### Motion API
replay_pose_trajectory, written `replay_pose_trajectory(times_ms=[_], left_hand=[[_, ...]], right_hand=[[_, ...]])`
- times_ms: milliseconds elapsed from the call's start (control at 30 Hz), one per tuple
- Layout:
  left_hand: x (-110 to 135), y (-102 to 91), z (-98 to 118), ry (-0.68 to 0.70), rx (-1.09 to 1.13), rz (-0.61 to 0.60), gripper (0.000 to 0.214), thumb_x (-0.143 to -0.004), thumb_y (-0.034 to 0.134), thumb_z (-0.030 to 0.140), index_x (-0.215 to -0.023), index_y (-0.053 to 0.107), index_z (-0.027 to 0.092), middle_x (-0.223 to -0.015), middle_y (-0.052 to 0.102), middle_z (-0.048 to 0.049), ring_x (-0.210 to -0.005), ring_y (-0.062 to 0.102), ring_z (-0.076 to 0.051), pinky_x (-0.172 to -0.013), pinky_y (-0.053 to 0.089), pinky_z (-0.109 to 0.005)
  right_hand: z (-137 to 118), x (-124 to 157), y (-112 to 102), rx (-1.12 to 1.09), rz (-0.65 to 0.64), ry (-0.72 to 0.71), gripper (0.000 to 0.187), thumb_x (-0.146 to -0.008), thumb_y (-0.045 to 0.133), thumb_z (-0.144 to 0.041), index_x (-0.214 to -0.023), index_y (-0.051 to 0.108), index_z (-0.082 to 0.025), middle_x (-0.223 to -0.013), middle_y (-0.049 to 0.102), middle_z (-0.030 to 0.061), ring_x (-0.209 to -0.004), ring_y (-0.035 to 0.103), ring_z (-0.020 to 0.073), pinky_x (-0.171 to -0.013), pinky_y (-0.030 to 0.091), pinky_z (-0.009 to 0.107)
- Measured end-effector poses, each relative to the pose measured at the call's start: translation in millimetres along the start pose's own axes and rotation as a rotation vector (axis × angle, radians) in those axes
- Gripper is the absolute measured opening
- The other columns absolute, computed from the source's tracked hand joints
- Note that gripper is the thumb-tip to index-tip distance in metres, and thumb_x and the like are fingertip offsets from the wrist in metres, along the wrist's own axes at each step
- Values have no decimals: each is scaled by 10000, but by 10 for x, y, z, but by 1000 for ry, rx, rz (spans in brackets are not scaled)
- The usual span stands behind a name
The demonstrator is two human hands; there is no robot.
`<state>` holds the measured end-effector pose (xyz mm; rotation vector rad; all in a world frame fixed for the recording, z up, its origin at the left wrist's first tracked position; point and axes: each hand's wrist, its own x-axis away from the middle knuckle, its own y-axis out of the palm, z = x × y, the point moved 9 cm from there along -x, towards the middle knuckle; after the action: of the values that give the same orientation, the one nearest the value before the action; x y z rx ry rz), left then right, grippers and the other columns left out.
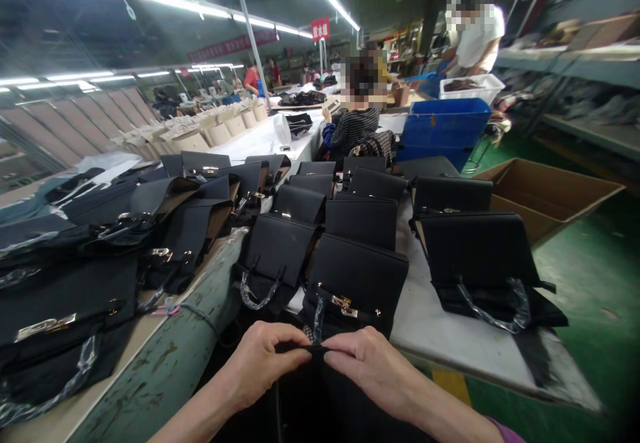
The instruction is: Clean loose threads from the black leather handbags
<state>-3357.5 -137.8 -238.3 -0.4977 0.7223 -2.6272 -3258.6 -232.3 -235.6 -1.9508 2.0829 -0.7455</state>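
Observation:
My left hand (257,359) and my right hand (373,366) meet at the bottom middle, thumbs and fingertips pinched on the top edge of a black fabric piece (320,373). It hangs down into shadow, so its full shape cannot be made out. Just beyond my fingertips lies a black handbag (357,273) with a gold clasp and a plastic-wrapped handle. Beside it, to the left, is another black handbag (280,249) with its wrapped handle toward me. A third handbag (475,256) rests farther right on the white tabletop (420,323).
More black bags cover the left table (150,349), which has a worn green edge. A cardboard box (555,196) and a blue bin (445,129) stand to the right. One person (357,123) sits ahead; another person (477,39) stands by a white crate (473,87).

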Motion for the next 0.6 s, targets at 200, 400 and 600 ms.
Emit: replay_pose_trajectory(times_ms=[200,400,600], left_hand=[[-23,73,-89,-72,190,-28,135,-793,666,270,-815,735,156,-719,663,14,-657,538,-118,-613,389,-209],[-15,168,-202,-203,386,-22,129,-734,705,256,-740,668,133,-634,554,47,-610,446,-92,-578,333,-204],[-8,80,-143,-163,286,-34,134,-727,713,272,-774,719,147,-689,629,27,-669,522,-125,-635,378,-215]], right_hand=[[46,-8,23,-79,-24,-4,232,-860,485,-189,-669,616,-176,-581,369,-58,-579,378,88,-535,264,212],[14,-24,38,-76,-53,-6,233,-858,511,-230,-648,587,-168,-584,401,-59,-587,388,89,-531,259,217],[-44,-146,88,9,-106,4,336,-858,530,-274,-549,457,-165,-526,348,-65,-519,348,77,-485,220,217]])
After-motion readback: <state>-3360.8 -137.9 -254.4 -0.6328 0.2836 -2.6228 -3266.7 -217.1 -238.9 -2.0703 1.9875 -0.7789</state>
